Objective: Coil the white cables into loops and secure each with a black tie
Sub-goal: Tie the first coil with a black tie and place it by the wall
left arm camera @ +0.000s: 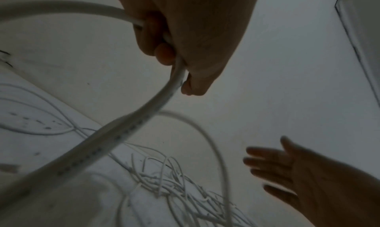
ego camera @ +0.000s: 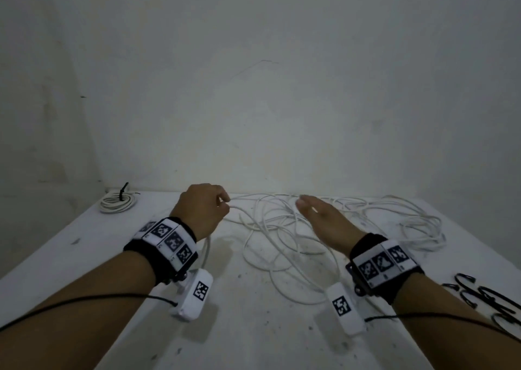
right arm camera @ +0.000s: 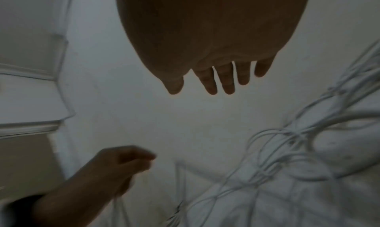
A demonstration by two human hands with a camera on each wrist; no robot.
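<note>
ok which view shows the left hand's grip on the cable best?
Left wrist. It shows the left hand close up, fingers curled round the white cable, which runs through the fist. The head view shows only the back of that hand with cable leaving it. The right wrist view shows it blurred.

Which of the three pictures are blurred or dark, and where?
Head view: dim but mostly sharp; the coiled cable reads clearly. Left wrist view: dark, right hand motion-blurred, held white cable soft. Right wrist view: dark, left hand blurred.
</note>
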